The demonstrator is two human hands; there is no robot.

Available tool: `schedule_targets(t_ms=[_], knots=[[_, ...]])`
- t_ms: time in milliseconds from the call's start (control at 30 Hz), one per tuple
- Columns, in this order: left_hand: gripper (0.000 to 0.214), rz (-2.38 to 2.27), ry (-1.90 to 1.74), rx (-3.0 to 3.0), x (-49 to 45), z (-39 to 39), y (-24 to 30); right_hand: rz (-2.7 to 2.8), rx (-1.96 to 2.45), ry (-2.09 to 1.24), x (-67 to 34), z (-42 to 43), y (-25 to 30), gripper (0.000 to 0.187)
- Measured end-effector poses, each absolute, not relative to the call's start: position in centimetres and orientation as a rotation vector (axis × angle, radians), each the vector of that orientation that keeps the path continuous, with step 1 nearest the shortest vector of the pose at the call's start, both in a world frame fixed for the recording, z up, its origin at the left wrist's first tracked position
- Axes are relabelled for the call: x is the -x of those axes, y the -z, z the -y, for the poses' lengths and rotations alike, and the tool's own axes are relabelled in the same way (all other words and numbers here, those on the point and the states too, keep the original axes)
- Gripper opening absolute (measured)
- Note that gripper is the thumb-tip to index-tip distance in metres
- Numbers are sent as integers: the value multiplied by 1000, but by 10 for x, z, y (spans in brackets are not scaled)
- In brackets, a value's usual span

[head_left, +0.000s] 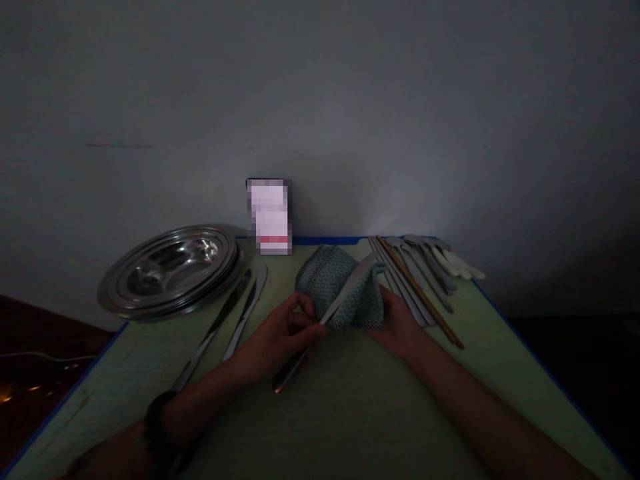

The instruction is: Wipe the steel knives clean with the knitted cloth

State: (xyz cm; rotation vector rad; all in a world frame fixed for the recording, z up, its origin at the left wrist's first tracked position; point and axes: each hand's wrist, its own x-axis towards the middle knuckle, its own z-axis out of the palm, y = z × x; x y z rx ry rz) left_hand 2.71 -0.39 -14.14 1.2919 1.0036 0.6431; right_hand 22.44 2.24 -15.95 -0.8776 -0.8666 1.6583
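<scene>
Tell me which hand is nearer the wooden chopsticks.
Right. The right hand, partly behind the cloth, is just left of the wooden chopsticks; the left hand, holding the knife, is farther left.

Shiny metal dishes (pixel 169 270) sit stacked at the green surface's (pixel 350 420) far left. A phone (pixel 269 217), its lit screen pixelated, stands before the grey wall (pixel 320 100). At far right lie metal chopsticks (pixel 399 280), brown chopsticks (pixel 421 292), metal spoons (pixel 428 279) and white utensils (pixel 453 262), side by side. A pale cable (pixel 47 357) runs lower left.

Knife (pixel 349 288) across cloth (pixel 316 283) (plates (pixel 173 268) left)
</scene>
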Motion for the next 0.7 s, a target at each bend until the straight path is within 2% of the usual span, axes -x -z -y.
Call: schedule_targets(t_ms=[200, 333, 500, 700], knots=[[26, -1106, -611, -1558, -29, 8, 142, 794, 834, -1754, -221, -20, 153, 23], [31, -1150, -483, -1814, -31, 9, 142, 732, 827, -1722, -218, -19, 155, 23], [18, -1188, -385, -1720, -38, 11, 132, 607, 775, -1625, -220, -26, 162, 20], [33, -1058, -238, -1859, -35, 11, 124, 543, 695, -1639, -221, -30, 167, 17]])
